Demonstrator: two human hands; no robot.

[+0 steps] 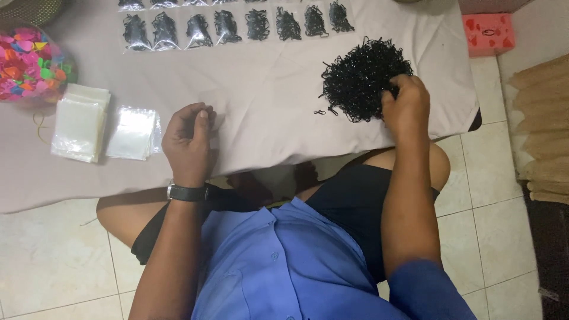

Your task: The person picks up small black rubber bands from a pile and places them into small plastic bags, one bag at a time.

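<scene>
Where the pale cloth-covered tabletop (267,89) spans the upper field, seen from above, with tiled floor (53,261) below and to the right. Blue shirt (284,266) and dark shorts of the seated person in the lower centre. Heap of small black elastic bands (355,77) right of centre on the tabletop, a few stray bands just beside its lower left edge. Right hand (406,106) resting on the lower right edge of the heap, grip curled and pressed into the bands, fingertips buried among them; what exactly is pinched cannot be told. Left hand (188,139) near the front edge of the tabletop, well apart from the heap, knuckles up, grip loosely curled with thumb and forefinger close together; whether anything is pinched cannot be told. Dark wristwatch (186,192) on the left wrist. Two stacks of clear plastic pouches (80,121), the smaller stack (135,131) just beside the left hand. Rows of filled clear pouches (237,25), each with a clump of black bands, along the far edge. Clear bag of brightly coloured small pieces (29,62) at the far left. Pink box with red hearts (489,32) at the upper right, off the tabletop. Folded tan fabric (542,118) at the right edge.
</scene>
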